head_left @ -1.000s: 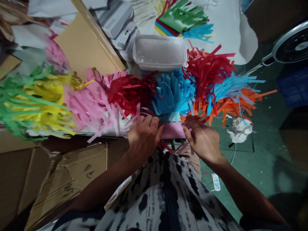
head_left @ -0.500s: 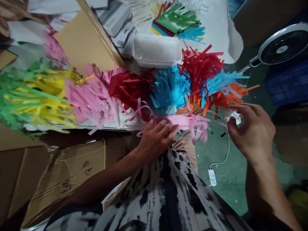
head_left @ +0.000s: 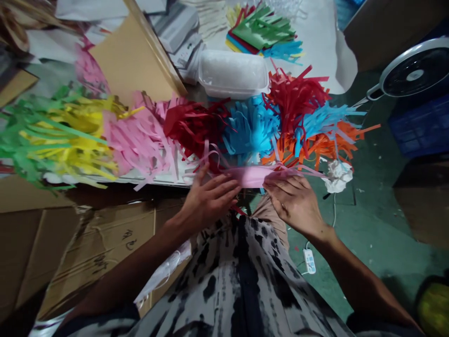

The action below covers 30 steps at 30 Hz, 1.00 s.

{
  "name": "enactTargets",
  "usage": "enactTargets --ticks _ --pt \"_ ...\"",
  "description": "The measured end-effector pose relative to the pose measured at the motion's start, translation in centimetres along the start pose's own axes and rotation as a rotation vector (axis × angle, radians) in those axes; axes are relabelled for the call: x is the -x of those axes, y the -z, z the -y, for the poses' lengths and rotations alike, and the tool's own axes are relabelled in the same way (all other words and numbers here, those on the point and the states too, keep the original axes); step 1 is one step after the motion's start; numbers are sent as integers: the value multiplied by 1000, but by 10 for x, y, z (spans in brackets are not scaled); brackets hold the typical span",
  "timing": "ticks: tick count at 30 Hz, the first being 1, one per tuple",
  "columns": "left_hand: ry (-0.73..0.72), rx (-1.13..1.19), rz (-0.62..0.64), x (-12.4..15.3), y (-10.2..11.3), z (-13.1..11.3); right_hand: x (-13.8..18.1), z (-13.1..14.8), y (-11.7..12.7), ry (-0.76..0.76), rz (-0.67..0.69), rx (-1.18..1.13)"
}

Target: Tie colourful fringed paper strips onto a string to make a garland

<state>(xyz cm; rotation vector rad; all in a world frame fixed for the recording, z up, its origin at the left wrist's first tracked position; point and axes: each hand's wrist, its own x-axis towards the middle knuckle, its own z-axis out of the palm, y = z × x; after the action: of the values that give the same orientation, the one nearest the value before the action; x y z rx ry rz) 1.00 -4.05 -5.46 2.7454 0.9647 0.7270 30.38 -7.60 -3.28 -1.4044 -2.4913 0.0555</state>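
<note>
A strip of pink fringed tissue paper (head_left: 253,177) runs along the table's near edge in front of me, its solid band showing between my hands. My left hand (head_left: 210,189) lies over its left part with the fingers stretched flat and the thumb apart. At the right part, my right hand (head_left: 293,194) has its fingers together on the band, thumb beneath, gripping its edge. Thin pink strands stick out past both hands. Just beyond lie a blue tassel (head_left: 250,126), a dark red tassel (head_left: 192,124) and an orange one (head_left: 329,142).
Pink (head_left: 136,138), yellow (head_left: 75,133) and green tassels (head_left: 21,121) line the left. A clear plastic box (head_left: 233,72) stands behind, near stacked fringed paper (head_left: 264,30). Crumpled white paper (head_left: 338,176) is at the right edge, a fan (head_left: 414,70) beyond, cardboard (head_left: 115,252) below left.
My right hand has come in leftward from beside the crumpled white paper to the pink strip. My left hand has shifted slightly left, with its fingers still on the strip.
</note>
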Motion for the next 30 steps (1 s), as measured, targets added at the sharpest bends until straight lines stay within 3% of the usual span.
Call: enactTargets --ticks 4,7,10,12,14,17,21,30 --pt "193 -101 -70 15 41 24 -5 -4 2 -9 9 -16" --pt "296 -191 -203 7 51 17 -7 -8 0 5 24 -14" --pt "153 -43 -183 -16 30 -9 -8 -11 -4 70 -24 46" --pt "38 17 -86 -30 6 -25 -9 -10 -4 77 -37 99" --pt "29 35 -33 -40 -16 -33 -11 -8 -3 35 -23 108" --pt "54 35 -59 -43 -34 -33 -13 -2 3 -37 -9 53" --pt "18 33 -125 -43 -35 -26 -16 3 5 -7 19 -8" --pt "-102 72 -78 -23 -27 -21 -3 5 -6 66 -73 -24"
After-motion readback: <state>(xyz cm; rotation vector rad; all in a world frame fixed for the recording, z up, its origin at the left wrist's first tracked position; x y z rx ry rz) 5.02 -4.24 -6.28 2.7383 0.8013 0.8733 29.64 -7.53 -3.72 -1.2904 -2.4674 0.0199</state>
